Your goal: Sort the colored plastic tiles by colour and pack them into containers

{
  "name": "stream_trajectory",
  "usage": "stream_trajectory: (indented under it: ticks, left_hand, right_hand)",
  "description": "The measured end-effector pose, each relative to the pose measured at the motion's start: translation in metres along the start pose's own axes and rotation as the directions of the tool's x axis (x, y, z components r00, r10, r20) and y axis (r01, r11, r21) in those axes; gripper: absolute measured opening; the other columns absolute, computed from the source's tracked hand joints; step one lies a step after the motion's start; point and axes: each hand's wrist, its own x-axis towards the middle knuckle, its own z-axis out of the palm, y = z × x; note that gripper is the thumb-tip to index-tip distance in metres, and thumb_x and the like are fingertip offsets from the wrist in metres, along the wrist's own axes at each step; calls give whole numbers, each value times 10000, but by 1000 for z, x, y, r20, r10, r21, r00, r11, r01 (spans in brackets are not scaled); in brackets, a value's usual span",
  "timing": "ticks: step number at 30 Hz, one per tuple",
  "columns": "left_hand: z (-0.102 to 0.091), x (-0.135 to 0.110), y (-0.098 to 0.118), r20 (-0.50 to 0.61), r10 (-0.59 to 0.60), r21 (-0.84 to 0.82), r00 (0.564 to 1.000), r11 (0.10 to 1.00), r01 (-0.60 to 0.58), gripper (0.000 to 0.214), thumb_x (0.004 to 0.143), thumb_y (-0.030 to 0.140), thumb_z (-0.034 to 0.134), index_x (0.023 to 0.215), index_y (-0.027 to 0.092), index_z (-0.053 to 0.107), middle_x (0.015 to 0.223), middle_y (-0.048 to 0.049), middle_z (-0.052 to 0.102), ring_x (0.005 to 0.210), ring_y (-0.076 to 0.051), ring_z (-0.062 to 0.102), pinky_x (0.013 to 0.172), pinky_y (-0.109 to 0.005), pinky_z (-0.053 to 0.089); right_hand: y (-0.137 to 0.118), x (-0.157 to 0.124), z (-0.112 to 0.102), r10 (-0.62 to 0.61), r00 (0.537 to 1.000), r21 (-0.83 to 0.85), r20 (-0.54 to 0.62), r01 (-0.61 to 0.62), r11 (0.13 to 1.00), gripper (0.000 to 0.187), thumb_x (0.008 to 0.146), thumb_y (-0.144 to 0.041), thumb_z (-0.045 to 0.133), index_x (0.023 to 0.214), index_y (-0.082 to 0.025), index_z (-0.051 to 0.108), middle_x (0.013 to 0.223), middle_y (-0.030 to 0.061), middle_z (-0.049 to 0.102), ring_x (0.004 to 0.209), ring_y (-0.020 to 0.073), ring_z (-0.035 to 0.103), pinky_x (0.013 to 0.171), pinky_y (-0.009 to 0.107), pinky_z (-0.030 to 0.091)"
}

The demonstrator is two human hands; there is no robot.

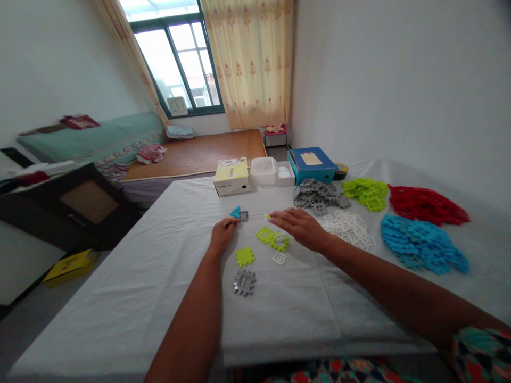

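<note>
My left hand (222, 234) is closed in a pinch at the near edge of a small blue triangular building piece (235, 213) and a grey notched piece (244, 215), which sit against each other. Farther right, my right hand (297, 226) reaches in from the side, its fingers long and pressed together. A bit of lime green piece (267, 216) shows at its fingertips; the thumb is mostly hidden. Below that hand lie a lime frame piece (264, 234), a round-holed lime piece (279, 243) and a white lattice piece (279, 258). A solid lime square (245, 256) and a grey notched square (244, 282) lie nearer me.
Piles of grey (319, 196), lime (365, 193), red (427, 205), blue (423, 243) and white pieces (349, 230) cover the table's right side. A yellow-and-white box (231, 176), a clear plastic container (263, 171), a small white box (285, 174) and a blue box (312, 166) line the back edge.
</note>
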Motion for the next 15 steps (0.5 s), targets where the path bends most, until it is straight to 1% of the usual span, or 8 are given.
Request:
stream_trajectory:
  ticks: [3, 5, 7, 9, 10, 11, 13, 15]
  left_hand:
    - [-1, -1, 1, -16, 4, -15, 1000, 1000, -5, 320, 740, 235, 486, 904, 175, 753, 865, -42, 747, 847, -188, 671, 843, -316, 513]
    - [-2, -1, 0, -22, 8, -22, 1000, 1000, -8, 319, 735, 256, 491, 900, 175, 752, 861, -43, 746, 840, -192, 670, 842, -320, 514]
    - [-3, 1, -1, -17, 10, -23, 1000, 1000, -10, 319, 736, 284, 498, 900, 178, 750, 853, -41, 743, 834, -194, 668, 839, -322, 514]
    - [-3, 2, -3, -11, 5, -18, 1000, 1000, -6, 323, 735, 308, 502, 900, 182, 749, 832, -37, 740, 823, -196, 665, 827, -320, 515]
    - [-4, 3, -3, -7, 3, -15, 1000, 1000, -3, 327, 734, 317, 502, 900, 182, 749, 825, -36, 738, 821, -197, 663, 821, -318, 515]
    - [-4, 4, -3, -3, 3, -10, 1000, 1000, -3, 332, 734, 326, 501, 900, 182, 749, 821, -36, 737, 821, -199, 662, 817, -317, 514]
    - [-5, 5, -3, 3, 5, 3, 1000, 1000, -5, 346, 736, 350, 500, 908, 181, 749, 832, -40, 738, 830, -203, 661, 819, -319, 512]
    - [-6, 5, -4, 8, 7, 19, 1000, 1000, -7, 357, 737, 367, 501, 917, 185, 750, 855, -43, 741, 847, -208, 662, 832, -324, 509]
  right_hand:
    - [12, -5, -1, 144, 987, 15, -66, -144, 990, 448, 896, -186, 562, 1341, -226, 524, 1355, 81, 574, 1150, 245, 530, 911, 406, 444]
    - [29, -12, -5, 226, 970, 22, -90, -225, 974, 448, 860, -264, 631, 1298, -217, 554, 1317, 85, 599, 1148, 254, 531, 913, 412, 446]
    - [57, -23, -16, 297, 947, -18, -121, -301, 954, 429, 843, -327, 651, 1252, -216, 588, 1284, 89, 619, 1143, 270, 532, 924, 429, 440]
    - [96, -40, -33, 396, 901, -84, -179, -415, 906, 408, 848, -377, 633, 1216, -202, 612, 1259, 105, 630, 1141, 287, 529, 940, 442, 430]
    - [118, -50, -43, 466, 858, -116, -219, -497, 860, 413, 854, -403, 615, 1210, -194, 614, 1253, 115, 631, 1141, 297, 526, 945, 449, 427]
    - [141, -62, -52, 546, 796, -147, -260, -592, 792, 434, 860, -428, 594, 1221, -187, 607, 1255, 126, 626, 1146, 310, 518, 945, 458, 426]
    - [186, -88, -66, 731, 605, -190, -316, -795, 576, 491, 854, -471, 571, 1261, -198, 577, 1233, 138, 628, 1143, 344, 507, 907, 492, 441]
    - [223, -112, -75, 867, 398, -195, -299, -915, 353, 561, 838, -516, 566, 1306, -207, 540, 1239, 153, 615, 1150, 370, 500, 878, 530, 452]
